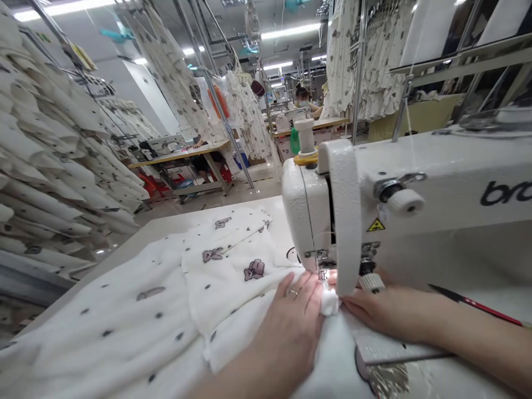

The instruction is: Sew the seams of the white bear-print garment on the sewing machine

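A white fabric (166,310) printed with small dark spots and purple flowers lies spread over the sewing table. My left hand (291,321), a ring on one finger, lies flat on the cloth with fingers stretched toward the needle. My right hand (386,313) rests under the arm of the white sewing machine (415,210), its fingertips pressed against a bunched bit of the white fabric (330,302) just below the presser foot (322,269). Both hands touch the cloth at the needle area.
A red-handled tool (477,303) lies on the machine bed at right. Stacks of folded cloth (45,166) fill the left side. Printed garments (178,83) hang overhead, and wooden work tables (183,155) stand farther back with a person (303,100) seated at a distant machine.
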`<action>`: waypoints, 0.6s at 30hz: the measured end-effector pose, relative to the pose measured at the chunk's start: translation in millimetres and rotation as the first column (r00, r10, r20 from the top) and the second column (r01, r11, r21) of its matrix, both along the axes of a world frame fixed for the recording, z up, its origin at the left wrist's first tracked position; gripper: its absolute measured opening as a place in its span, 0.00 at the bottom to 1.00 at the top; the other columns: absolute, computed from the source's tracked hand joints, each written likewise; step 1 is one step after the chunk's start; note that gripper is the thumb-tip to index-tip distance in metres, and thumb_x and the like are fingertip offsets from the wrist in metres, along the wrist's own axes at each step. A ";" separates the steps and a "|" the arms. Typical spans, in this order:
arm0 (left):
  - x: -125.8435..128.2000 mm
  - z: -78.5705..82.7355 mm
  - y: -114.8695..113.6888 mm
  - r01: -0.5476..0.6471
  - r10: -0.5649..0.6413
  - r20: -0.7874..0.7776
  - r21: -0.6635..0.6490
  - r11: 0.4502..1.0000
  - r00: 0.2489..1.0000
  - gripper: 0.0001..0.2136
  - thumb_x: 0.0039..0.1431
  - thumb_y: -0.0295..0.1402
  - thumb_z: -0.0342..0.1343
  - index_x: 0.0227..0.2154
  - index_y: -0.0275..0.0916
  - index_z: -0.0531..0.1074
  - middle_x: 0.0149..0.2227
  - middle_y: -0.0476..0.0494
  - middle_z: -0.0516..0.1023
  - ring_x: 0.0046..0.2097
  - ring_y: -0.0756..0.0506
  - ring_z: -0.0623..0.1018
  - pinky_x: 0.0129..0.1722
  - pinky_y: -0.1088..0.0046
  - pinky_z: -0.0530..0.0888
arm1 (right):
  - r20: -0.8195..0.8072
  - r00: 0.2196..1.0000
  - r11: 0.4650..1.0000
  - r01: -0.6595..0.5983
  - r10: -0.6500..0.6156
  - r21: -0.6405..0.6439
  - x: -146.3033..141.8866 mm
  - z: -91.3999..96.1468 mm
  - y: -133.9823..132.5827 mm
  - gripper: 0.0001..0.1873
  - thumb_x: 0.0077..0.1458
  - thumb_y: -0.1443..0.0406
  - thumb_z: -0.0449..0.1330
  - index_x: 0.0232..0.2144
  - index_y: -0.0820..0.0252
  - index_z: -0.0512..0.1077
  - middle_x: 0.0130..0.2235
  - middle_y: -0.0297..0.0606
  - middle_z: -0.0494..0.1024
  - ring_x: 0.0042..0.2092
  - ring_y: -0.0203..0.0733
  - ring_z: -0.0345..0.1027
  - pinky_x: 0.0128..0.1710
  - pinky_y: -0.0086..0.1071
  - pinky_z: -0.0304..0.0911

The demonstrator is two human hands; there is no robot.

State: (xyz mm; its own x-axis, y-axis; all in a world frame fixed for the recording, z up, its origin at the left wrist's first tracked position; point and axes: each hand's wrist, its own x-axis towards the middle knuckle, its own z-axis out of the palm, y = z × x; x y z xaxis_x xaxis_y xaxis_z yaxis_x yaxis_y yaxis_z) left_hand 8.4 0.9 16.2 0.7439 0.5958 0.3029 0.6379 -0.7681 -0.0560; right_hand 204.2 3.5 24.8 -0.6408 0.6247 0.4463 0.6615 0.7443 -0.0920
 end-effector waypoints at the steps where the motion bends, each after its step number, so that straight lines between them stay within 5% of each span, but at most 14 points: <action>1: 1.9 3.7 -2.1 -0.015 0.016 0.016 -0.032 0.999 1.000 0.16 0.55 0.25 0.40 0.47 0.30 0.62 0.49 0.36 0.66 0.52 0.40 0.64 0.50 0.57 0.62 | 0.013 1.000 1.000 -0.018 0.018 -0.022 0.7 -0.6 0.6 0.12 0.53 0.72 0.48 0.25 0.59 0.70 0.26 0.35 0.71 0.29 0.38 0.63 0.33 0.31 0.59; 6: 19.7 26.1 -18.5 -0.290 0.304 0.093 -0.137 0.947 0.948 0.10 0.57 0.25 0.40 0.30 0.35 0.67 0.36 0.40 0.69 0.38 0.41 0.68 0.35 0.58 0.67 | 0.057 0.992 0.983 -0.100 0.110 -0.153 6.1 -6.8 7.4 0.09 0.55 0.72 0.48 0.28 0.61 0.67 0.32 0.38 0.68 0.35 0.39 0.60 0.37 0.33 0.56; 9: 30.9 28.5 -29.0 -0.397 0.421 0.131 -0.174 0.901 0.898 0.12 0.59 0.28 0.38 0.28 0.36 0.66 0.31 0.42 0.67 0.34 0.42 0.67 0.32 0.61 0.66 | 0.045 0.992 0.973 -0.109 0.120 -0.202 8.2 -4.2 6.2 0.07 0.51 0.74 0.49 0.30 0.62 0.66 0.35 0.39 0.68 0.36 0.38 0.59 0.37 0.32 0.56; 15: 27.3 2.1 -45.6 -0.398 0.396 0.264 -0.049 0.916 0.879 0.08 0.58 0.33 0.43 0.33 0.34 0.63 0.34 0.40 0.65 0.35 0.43 0.65 0.33 0.63 0.66 | 0.033 0.992 0.961 -0.113 0.126 -0.253 7.3 8.5 -1.6 0.08 0.52 0.69 0.50 0.35 0.63 0.67 0.35 0.37 0.71 0.34 0.37 0.61 0.36 0.32 0.56; 18: 19.2 -1.1 -49.6 -0.345 0.330 0.275 0.008 0.938 0.903 0.05 0.54 0.28 0.45 0.33 0.34 0.64 0.32 0.41 0.66 0.35 0.43 0.65 0.33 0.64 0.65 | 0.035 0.991 0.969 -0.117 0.128 -0.219 6.8 4.3 1.3 0.10 0.57 0.68 0.48 0.35 0.60 0.68 0.36 0.35 0.72 0.35 0.38 0.61 0.41 0.36 0.53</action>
